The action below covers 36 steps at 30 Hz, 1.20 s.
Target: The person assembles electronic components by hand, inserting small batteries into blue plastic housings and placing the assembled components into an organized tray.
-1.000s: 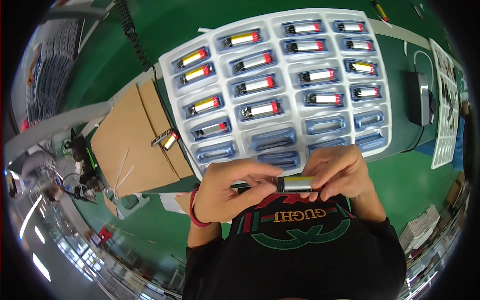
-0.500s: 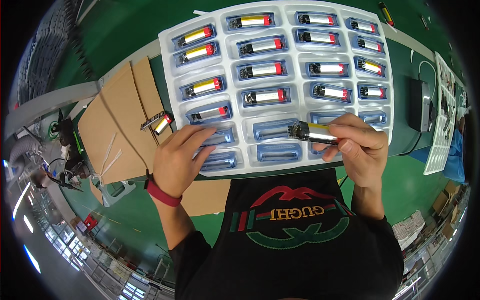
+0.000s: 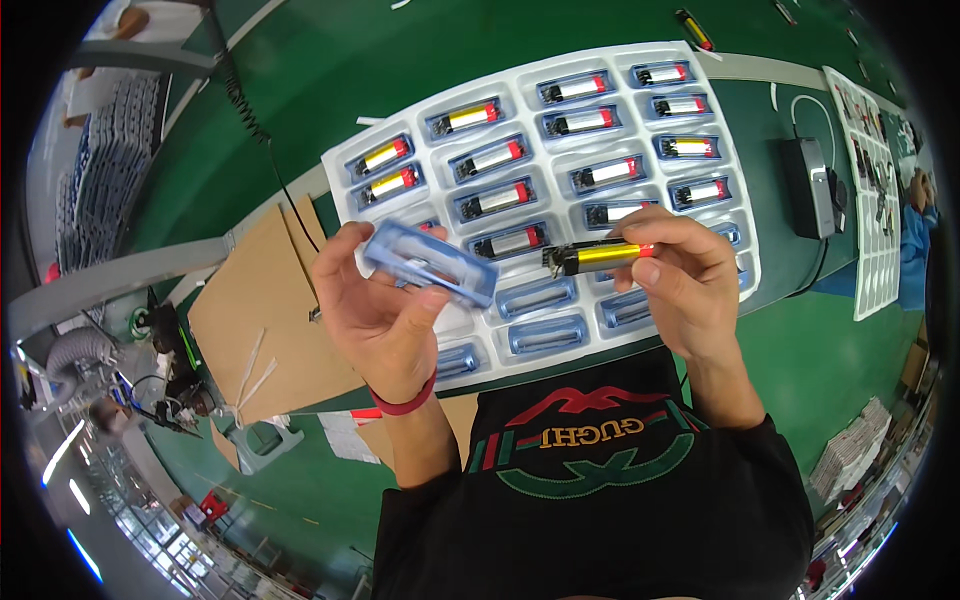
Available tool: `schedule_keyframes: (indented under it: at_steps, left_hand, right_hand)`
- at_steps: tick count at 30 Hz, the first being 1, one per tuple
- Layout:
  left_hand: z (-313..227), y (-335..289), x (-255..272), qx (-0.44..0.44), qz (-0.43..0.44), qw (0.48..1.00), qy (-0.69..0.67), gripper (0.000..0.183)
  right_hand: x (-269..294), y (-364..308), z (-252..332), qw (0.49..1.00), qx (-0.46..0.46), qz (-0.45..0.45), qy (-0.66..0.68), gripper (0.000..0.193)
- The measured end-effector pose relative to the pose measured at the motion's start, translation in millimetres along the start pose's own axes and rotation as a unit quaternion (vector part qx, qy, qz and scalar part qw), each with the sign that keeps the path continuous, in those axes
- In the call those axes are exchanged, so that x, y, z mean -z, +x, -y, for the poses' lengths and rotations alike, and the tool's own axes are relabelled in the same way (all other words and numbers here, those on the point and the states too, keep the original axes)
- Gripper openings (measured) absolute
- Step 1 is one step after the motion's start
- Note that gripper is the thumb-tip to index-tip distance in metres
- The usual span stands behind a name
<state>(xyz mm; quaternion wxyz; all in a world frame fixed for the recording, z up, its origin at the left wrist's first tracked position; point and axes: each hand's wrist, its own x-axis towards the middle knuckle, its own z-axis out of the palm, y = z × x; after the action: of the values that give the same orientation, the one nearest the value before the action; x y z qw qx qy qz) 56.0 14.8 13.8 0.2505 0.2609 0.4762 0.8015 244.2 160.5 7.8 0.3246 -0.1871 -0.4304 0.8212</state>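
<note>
My left hand point(image 3: 375, 325) is raised over the near left part of the white tray, thumb and fingers gripping a translucent blue plastic housing point(image 3: 432, 262) by its sides; it is slightly blurred. Between the thumb and fingers of my right hand point(image 3: 695, 285) is a yellow-wrapped battery assembly point(image 3: 605, 257), black at its left end and red at the end near my fingers. A small gap separates it from the housing. Below both hands, the white tray point(image 3: 560, 65) carries rows of blue housings. Those farther away hold battery assemblies, while the near ones, such as this housing point(image 3: 547, 335), hold none.
Brown cardboard point(image 3: 240, 320) lies left of the tray. A black box with a cable point(image 3: 808, 185) sits to the right, and another white tray point(image 3: 875, 270) stands farther right. A loose battery assembly point(image 3: 694, 30) lies beyond the tray. A coiled cord point(image 3: 240, 110) hangs at upper left.
My left hand has lifted a blue housing out of the tray. The battery assembly in my right hand has been turned, now showing its yellow side. The whole view has shifted.
</note>
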Motion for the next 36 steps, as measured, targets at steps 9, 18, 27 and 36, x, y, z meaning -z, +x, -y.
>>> schedule_keyframes:
  at_steps: [9,18,27,36]
  left_hand:
    - [8,5,-16,-0.025,0.08,0.996,-0.008,0.051]
    - [18,7,-31,-0.043,0.124,0.991,0.004,0.048]
    - [13,6,-33,-0.037,0.168,0.98,0.105,0.042]
    - [17,0,-29,0.047,0.12,0.99,0.049,0.041]
  right_hand:
    - [-24,12,31,0.993,0.049,0.045,-0.101,0.026]
    - [-35,18,24,0.955,0.097,0.052,-0.275,0.028]
    - [-45,15,18,0.962,0.062,-0.029,-0.263,0.027]
    - [-43,23,11,0.866,0.199,-0.01,-0.458,0.029]
